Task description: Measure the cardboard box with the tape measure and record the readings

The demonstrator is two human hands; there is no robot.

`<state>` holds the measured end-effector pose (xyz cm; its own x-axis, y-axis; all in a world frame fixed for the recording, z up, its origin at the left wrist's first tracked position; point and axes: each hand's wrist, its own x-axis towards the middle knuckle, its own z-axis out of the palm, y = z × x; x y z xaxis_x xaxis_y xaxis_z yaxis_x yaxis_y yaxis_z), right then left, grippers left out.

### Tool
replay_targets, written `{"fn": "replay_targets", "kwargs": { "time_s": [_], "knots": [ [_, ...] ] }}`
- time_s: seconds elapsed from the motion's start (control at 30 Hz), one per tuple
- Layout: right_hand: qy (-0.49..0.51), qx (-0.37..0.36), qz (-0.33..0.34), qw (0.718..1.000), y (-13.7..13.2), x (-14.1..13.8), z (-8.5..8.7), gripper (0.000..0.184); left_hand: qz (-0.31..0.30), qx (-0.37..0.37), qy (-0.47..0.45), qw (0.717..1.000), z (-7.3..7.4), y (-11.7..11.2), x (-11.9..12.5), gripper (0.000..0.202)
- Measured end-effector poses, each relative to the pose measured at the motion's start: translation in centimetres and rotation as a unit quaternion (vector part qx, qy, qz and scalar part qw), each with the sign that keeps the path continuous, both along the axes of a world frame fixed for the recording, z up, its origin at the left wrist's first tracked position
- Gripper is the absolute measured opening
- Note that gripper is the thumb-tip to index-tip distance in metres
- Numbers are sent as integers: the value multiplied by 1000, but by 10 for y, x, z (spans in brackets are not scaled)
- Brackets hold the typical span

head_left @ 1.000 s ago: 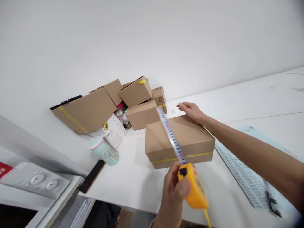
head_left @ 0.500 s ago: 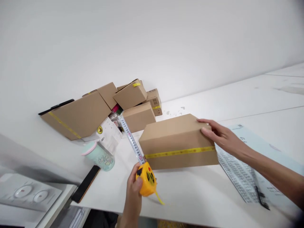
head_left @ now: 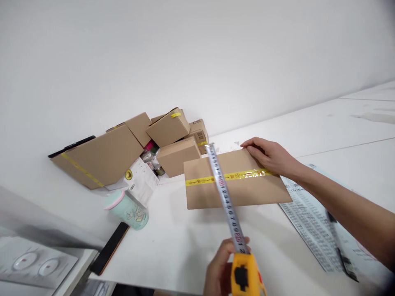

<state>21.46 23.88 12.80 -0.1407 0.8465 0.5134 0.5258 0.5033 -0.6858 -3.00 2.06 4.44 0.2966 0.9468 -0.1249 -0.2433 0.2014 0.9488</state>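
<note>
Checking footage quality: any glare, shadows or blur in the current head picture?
Head view: glare on the yellow tape across the box; soft shadow on the table beside the left hand; measuring blade mostly legible; pen-like item blurred; top-right corner darkened.

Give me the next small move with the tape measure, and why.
Perhaps ease the tape measure back with the left hand until the blade tip lines up with the far edge of the box: in this view the tip shows beyond that edge, while the right hand holds the box's far right corner.
</note>
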Motion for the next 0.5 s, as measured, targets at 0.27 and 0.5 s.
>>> {"fn": "replay_targets", "kwargs": {
  "time_s": [0.27, 0.5],
  "knots": [
    [-249, 193, 3, 949, -5, -1, 1, 54, -36, -19, -74, 996, -9, 17, 20, 71],
    [-311, 198, -19, 929, -11, -5, 5, 56, -28, -24, -67, 997, -16, 16, 23, 73]
  ]
}}
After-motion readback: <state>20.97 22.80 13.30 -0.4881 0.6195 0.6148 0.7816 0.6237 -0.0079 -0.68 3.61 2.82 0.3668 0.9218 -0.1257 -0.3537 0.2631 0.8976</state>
